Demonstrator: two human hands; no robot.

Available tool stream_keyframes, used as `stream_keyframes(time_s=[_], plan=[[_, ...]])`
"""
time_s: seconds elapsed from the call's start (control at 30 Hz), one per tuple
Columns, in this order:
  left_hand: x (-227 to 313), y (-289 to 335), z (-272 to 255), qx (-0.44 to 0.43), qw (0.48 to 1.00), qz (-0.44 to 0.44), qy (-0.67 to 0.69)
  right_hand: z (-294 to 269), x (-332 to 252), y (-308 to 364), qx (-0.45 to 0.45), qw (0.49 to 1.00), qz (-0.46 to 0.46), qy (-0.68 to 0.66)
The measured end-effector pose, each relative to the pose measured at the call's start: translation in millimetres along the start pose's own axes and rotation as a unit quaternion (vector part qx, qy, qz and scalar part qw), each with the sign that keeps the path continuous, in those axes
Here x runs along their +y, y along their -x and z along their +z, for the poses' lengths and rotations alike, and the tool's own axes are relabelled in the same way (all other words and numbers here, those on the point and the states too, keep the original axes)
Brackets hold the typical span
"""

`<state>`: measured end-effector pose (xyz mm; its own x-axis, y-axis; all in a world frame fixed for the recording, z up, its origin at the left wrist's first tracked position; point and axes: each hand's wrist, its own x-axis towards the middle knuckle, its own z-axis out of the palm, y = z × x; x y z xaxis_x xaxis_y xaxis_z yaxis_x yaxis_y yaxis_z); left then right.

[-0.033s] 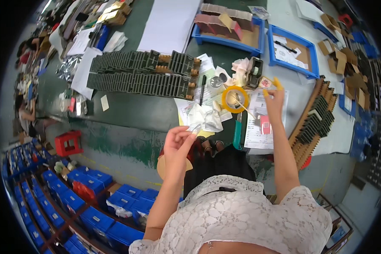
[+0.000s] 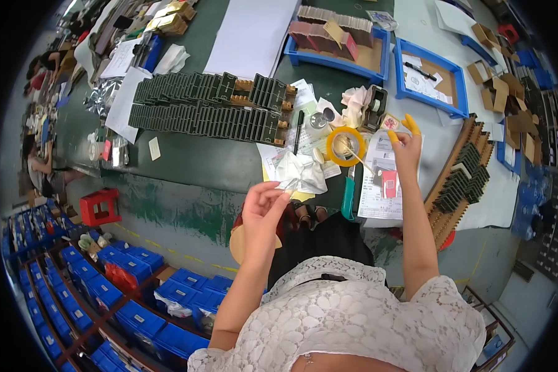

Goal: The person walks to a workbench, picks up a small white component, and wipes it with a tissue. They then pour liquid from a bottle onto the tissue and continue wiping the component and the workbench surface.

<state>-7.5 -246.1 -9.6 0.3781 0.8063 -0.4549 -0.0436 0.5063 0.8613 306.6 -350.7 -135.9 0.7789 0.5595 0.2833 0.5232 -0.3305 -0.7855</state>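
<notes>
My left hand (image 2: pixel 263 211) hangs at the table's near edge, thumb and fingers pinched together. Whatever lies between its fingertips is too small to make out. Just beyond it lies a crumpled white cloth or tissue (image 2: pixel 304 175). My right hand (image 2: pixel 407 149) is raised over a printed sheet (image 2: pixel 378 203), with yellow covers on two fingertips held apart and nothing visible between them. A small red-and-white card (image 2: pixel 389 184) rests on that sheet. Between the hands stand a roll of yellow tape (image 2: pixel 335 160) with sticks in its middle and a green-handled cutter (image 2: pixel 348 197).
Rows of dark slotted parts (image 2: pixel 198 124) stand at left. A black pen (image 2: pixel 298 131) and a small glass jar (image 2: pixel 317 120) lie mid-table. Blue trays (image 2: pixel 335 64) with cards stand behind. At right is a wooden rack (image 2: pixel 437 214) of dark pieces; blue bins (image 2: pixel 146 319) fill shelves at lower left.
The view has shifted very slightly. My right hand is a little lower and farther right; the clear sliver at my left fingertips is harder to see now.
</notes>
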Motion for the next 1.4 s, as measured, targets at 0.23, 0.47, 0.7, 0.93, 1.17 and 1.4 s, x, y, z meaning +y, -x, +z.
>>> stream_keyframes(time_s=[0.23,0.47,0.7,0.93,1.17,1.4], plan=[[17,-7,33,-0.052,0.974,-0.071,0.207,-13,-206,49,-0.124,0.848,0.201,-0.475],[44,2,45,-0.122,0.956,-0.108,0.243,-10,-236,61,-0.099,0.817,0.155,-0.546],[58,14,61,-0.110,0.969,-0.065,0.211,-17,-246,62,-0.086,0.834,0.144,-0.526],[60,19,61,-0.121,0.970,-0.058,0.201,-20,-249,55,-0.098,0.837,0.131,-0.522],[61,22,66,-0.111,0.977,-0.051,0.174,-12,-241,52,-0.075,0.854,0.114,-0.503],[57,24,64,-0.121,0.983,0.011,0.138,-10,-236,53,-0.081,0.898,0.039,-0.431]])
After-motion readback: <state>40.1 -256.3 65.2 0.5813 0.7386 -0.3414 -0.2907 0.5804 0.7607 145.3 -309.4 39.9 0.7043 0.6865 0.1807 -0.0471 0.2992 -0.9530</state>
